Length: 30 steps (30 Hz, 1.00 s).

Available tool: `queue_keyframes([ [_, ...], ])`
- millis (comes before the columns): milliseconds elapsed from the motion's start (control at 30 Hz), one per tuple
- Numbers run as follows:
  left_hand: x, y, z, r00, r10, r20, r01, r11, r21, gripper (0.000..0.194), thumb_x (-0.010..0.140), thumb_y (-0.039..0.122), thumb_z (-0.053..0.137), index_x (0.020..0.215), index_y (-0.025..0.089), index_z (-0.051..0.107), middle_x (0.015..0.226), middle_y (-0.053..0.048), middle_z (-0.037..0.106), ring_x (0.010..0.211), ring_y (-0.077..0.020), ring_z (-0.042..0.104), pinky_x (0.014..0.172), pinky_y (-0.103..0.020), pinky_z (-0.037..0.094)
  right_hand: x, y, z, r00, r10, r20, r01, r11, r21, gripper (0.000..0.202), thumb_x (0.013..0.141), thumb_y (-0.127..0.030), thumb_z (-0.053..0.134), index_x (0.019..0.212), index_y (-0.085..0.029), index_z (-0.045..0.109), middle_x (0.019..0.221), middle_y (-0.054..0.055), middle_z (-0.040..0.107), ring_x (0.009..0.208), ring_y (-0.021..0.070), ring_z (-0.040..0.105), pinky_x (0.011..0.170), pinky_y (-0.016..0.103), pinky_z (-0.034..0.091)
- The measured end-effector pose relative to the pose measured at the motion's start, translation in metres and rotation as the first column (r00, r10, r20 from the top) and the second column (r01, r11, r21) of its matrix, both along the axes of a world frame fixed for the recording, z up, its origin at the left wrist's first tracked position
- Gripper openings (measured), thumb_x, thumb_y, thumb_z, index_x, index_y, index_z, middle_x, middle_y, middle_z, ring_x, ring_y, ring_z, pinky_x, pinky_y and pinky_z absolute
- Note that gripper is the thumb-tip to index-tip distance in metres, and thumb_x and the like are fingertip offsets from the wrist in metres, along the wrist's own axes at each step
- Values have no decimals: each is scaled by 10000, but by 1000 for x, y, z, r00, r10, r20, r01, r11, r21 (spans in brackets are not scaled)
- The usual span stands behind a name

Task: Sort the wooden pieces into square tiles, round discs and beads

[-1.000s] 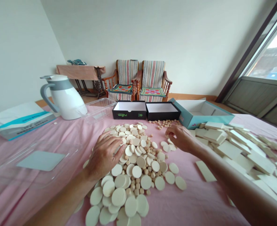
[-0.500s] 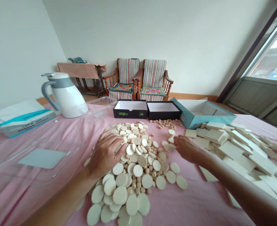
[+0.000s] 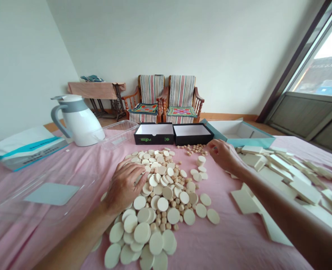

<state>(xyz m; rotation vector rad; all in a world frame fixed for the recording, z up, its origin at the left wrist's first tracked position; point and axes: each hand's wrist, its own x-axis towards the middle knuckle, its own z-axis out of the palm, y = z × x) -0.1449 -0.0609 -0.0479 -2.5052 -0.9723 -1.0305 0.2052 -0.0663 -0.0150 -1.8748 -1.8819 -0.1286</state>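
Note:
A heap of pale round wooden discs (image 3: pixel 162 204), mixed with small wooden cubes (image 3: pixel 163 221), spreads over the pink cloth. On the left side of that heap rests my left hand (image 3: pixel 126 184), palm down, its fingers extended over the discs and holding nothing visible. Farther off, my right hand (image 3: pixel 225 154) is beside a scatter of small wooden pieces (image 3: pixel 195 150). Its fingers are curled together, and whatever may be between them is hidden. A short stack of discs (image 3: pixel 201 160) stands just left of this hand, with several loose discs in front.
Two black boxes (image 3: pixel 154 140) and a light blue box (image 3: pixel 245 142) line the back. Rectangular wooden blocks (image 3: pixel 281 180) are piled right. At left are a white jug (image 3: pixel 84 125), a clear plastic container (image 3: pixel 119 131), a clear lid (image 3: pixel 52 194) and a plastic bag (image 3: pixel 30 150).
My right hand has moved from the loose discs by the stack, away from me, to the small wooden pieces near the boxes. My left hand stays on the heap. The view has shifted slightly.

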Motion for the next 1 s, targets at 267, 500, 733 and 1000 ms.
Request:
queue_keyframes([
  [267, 2, 2, 2, 996, -53, 75, 49, 998, 44, 96, 842, 171, 555, 875, 184, 643, 896, -49, 716, 880, -188, 656, 971, -427, 447, -26, -88, -41, 972, 185, -148, -214, 953, -213, 172, 866, -211, 445, 780, -190, 593, 731, 24, 616, 640, 139, 559, 599, 247, 372],
  [500, 27, -43, 39, 931, -320, -174, 270, 927, -259, 228, 861, 374, 589, 1022, 225, 650, 1150, -63, 658, 1130, -225, 569, 1011, -420, 434, -39, -121, -39, 927, 332, -173, -370, 883, -288, 376, 767, -348, 651, 1099, -189, 579, 1070, 106, 576, 944, 230, 564, 778, 330, 436],
  [733, 31, -96, 19, 721, -399, -566, 320, 917, -239, 701, 779, 471, 660, 1403, 283, 403, 1453, -82, 428, 1313, -303, 407, 1068, -490, 385, -49, -121, -50, 921, 338, -192, -371, 912, -175, 228, 775, -99, 513, 981, -174, 576, 974, 77, 565, 926, 193, 520, 766, 284, 420],
  [1000, 36, -87, -1, 757, -296, -582, 327, 944, -56, 474, 843, 214, 560, 1312, 258, 507, 1443, -35, 443, 1317, -255, 395, 1142, -453, 275, -52, -112, -62, 942, 306, -138, -318, 945, -75, 158, 803, -112, 489, 934, -168, 559, 984, 84, 568, 906, 189, 496, 745, 274, 418],
])
